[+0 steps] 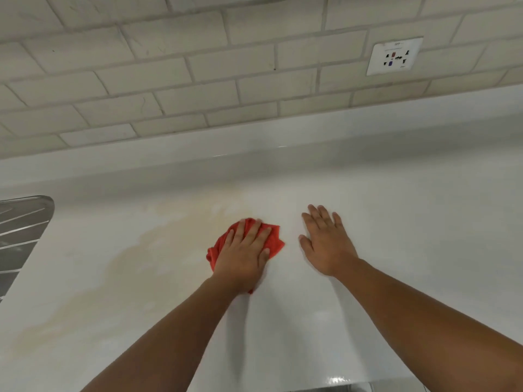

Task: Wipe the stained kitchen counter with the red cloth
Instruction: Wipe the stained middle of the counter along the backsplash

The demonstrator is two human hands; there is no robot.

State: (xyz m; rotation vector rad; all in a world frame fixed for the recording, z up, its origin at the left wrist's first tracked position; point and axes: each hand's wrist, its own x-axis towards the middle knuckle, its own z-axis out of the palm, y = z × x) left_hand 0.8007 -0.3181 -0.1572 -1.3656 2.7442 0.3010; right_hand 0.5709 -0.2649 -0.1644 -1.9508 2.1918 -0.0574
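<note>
1. Counter (396, 250): a white, glossy slab is seen, running from the near edge to a raised lip along the back edge. Ample open room is offered toward the right edge and the near edge.
2. Tiled wall (169, 80): the back edge is closed off by it, so strokes in that direction are judged to be limited.
3. Stain (135, 256): a pale tan smear is spread from mid-counter toward the near left corner. Most of it is not yet wiped.
4. Metal drainer (19, 236): the left edge is bounded by it, and a long leftward sweep would be stopped there.
5. Right hand (325, 244): it is laid flat on bare counter just beside the cloth, fingers straight and slightly apart, with nothing held.
6. Left hand (243, 253): it is pressed palm-down on the cloth, fingers straight and only slightly apart, not curled round it.
7. Red cloth (273, 239): it is bunched under the left hand at the stain's right end, mid-counter. It is judged light, soft and limp, and likely to slide on the gloss. It is best pinned through its middle by a flat palm.
8. Socket (394, 55): it is set on the wall, well apart from the work.
</note>
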